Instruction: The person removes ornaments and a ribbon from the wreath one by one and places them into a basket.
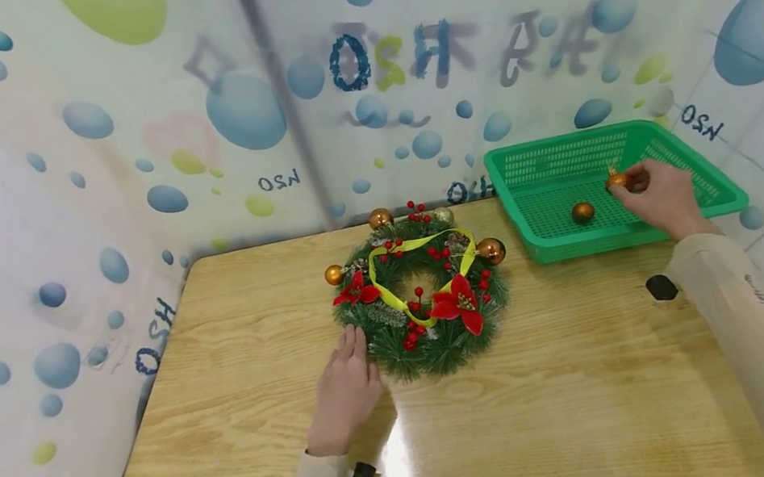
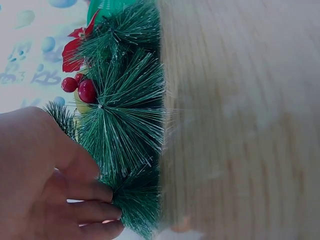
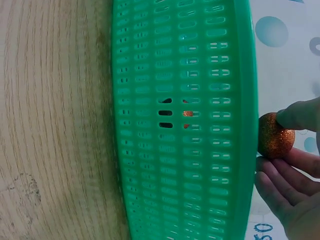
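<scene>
Wreath (image 1: 423, 298) sits mid-table (image 1: 596, 404); left hand (image 1: 345, 394), fingers straight, rests at its seven o'clock edge. Over the green basket (image 1: 714, 204), right hand (image 1: 662, 195) pinches a glittery gold bauble (image 1: 617, 180) — probably light, brittle; safest held gently around its middle.

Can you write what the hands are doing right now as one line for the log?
left hand: rests open against wreath | right hand: pinches glitter ball over green basket | second ball: lies in basket
</scene>
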The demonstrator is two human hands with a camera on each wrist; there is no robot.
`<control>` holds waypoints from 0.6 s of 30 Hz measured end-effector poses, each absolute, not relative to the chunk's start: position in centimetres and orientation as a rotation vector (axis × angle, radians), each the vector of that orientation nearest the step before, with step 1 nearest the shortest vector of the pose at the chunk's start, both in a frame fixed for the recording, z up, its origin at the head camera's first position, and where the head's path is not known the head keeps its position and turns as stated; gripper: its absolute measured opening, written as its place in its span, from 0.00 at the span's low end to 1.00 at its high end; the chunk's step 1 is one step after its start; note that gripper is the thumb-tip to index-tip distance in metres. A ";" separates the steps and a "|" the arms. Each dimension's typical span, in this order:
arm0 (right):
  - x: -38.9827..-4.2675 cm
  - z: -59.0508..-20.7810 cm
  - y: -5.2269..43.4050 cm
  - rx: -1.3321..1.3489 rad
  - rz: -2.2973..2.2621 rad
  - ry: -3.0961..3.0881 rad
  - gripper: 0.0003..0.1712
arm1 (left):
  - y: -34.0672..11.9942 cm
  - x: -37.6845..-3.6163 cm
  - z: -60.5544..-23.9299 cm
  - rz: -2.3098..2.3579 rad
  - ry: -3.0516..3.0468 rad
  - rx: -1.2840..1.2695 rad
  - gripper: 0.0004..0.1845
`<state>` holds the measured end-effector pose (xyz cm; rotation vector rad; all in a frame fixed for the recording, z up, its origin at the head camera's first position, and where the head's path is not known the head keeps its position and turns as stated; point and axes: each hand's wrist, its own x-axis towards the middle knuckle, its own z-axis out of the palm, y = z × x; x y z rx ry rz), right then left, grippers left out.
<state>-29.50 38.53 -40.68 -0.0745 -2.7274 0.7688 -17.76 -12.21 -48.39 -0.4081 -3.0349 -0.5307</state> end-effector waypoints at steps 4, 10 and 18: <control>-29.7 -40.9 38.8 -0.075 0.765 -2.741 0.29 | -12.1 -17.7 -48.2 -0.553 -3.037 -0.397 0.31; -29.4 -41.4 38.9 -0.086 0.769 -2.741 0.28 | -11.8 -17.6 -48.0 -0.541 -3.056 -0.390 0.36; -29.7 -41.5 39.0 -0.079 0.763 -2.757 0.29 | -11.8 -17.5 -48.0 -0.508 -3.052 -0.391 0.39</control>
